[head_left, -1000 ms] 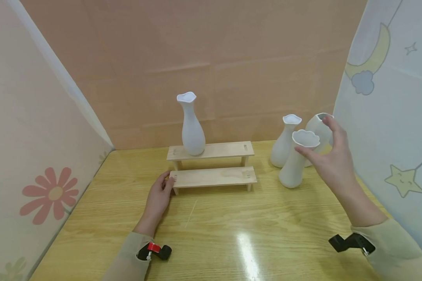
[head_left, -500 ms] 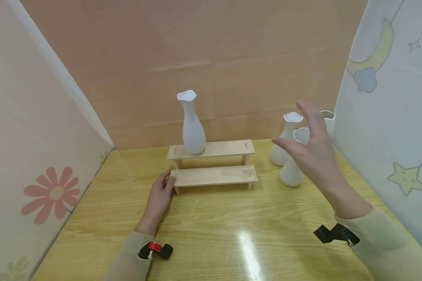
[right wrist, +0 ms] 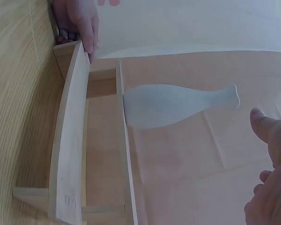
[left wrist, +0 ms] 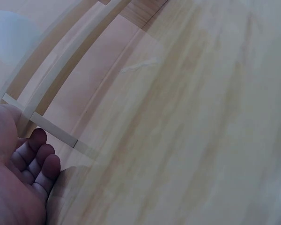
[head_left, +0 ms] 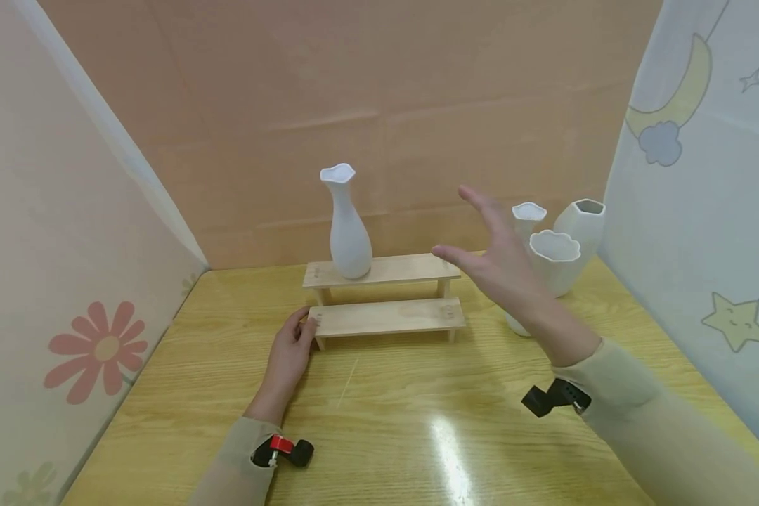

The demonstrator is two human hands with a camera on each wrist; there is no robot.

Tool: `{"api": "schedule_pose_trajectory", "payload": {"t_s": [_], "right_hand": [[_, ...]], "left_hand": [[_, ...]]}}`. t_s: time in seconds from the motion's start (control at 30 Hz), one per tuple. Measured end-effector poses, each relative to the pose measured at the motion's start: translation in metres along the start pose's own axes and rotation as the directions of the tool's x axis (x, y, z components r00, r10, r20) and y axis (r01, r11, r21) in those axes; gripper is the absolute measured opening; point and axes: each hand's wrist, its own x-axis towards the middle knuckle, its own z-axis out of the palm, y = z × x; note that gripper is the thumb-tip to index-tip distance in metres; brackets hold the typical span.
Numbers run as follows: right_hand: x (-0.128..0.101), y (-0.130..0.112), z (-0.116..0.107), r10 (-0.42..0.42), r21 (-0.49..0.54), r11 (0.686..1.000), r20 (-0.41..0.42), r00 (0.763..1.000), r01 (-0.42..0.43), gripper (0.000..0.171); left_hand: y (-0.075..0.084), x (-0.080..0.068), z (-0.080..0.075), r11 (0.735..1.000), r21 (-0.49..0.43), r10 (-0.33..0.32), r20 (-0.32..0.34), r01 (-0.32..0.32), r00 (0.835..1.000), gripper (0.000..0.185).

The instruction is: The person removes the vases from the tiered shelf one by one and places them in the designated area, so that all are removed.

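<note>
A two-tier wooden stand stands on the table, one narrow board behind and above the other. On the left part of its upper board is a tall white vase with a wavy rim, upright. My left hand grips the left end of the lower board, thumb on top; its curled fingers show beside the stand's leg. My right hand is in the air near the upper board's right end, thumb and index finger spread wide, holding nothing. Behind it, partly hidden, is a scalloped-rim vase.
At the right, close to the scalloped vase, stand a wavy-rimmed white vase and a white vase with an angular mouth. The wood-grain table meets a pinkish back wall. Patterned side walls flank it.
My right hand has moved left, away from the vases at the right, to near the stand's right end, with its fingers still spread. My left hand has kept its hold on the stand.
</note>
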Motion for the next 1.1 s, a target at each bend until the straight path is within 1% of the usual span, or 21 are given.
{"api": "schedule_pose_trajectory", "payload": {"t_s": [0.17, 0.37, 0.53, 0.63, 0.73, 0.9, 1.1], "right_hand": [[0.002, -0.029, 0.013, 0.008, 0.087, 0.996, 0.045, 0.999, -0.012, 0.084], [0.014, -0.034, 0.031, -0.01, 0.182, 0.983, 0.089, 0.996, -0.006, 0.08], [0.024, -0.039, 0.044, -0.005, 0.212, 0.977, 0.115, 0.993, -0.02, 0.08], [0.031, -0.037, 0.053, 0.009, 0.23, 0.973, 0.123, 0.992, -0.037, 0.081], [0.041, -0.026, 0.065, 0.008, 0.241, 0.97, 0.123, 0.992, -0.038, 0.082], [0.054, -0.009, 0.083, -0.018, 0.243, 0.97, 0.12, 0.993, -0.011, 0.084], [0.061, -0.006, 0.097, -0.01, 0.232, 0.972, 0.132, 0.991, -0.021, 0.087]], "left_hand": [[-0.001, 0.0, 0.001, 1.0, -0.006, -0.006, -0.005, 0.006, 1.0, 0.056], [0.0, 0.0, 0.001, 1.0, -0.001, 0.003, -0.007, -0.003, 1.0, 0.055], [0.0, 0.0, 0.0, 1.0, -0.004, 0.006, -0.01, -0.006, 1.0, 0.055], [0.001, -0.001, 0.0, 1.0, -0.007, 0.008, -0.014, -0.008, 1.0, 0.053], [0.0, 0.0, 0.0, 1.0, -0.011, 0.008, -0.015, -0.008, 1.0, 0.053], [0.001, -0.001, 0.0, 1.0, -0.013, 0.003, -0.013, -0.003, 1.0, 0.052], [0.001, 0.0, 0.0, 1.0, -0.015, 0.005, -0.023, -0.005, 1.0, 0.051]]}}
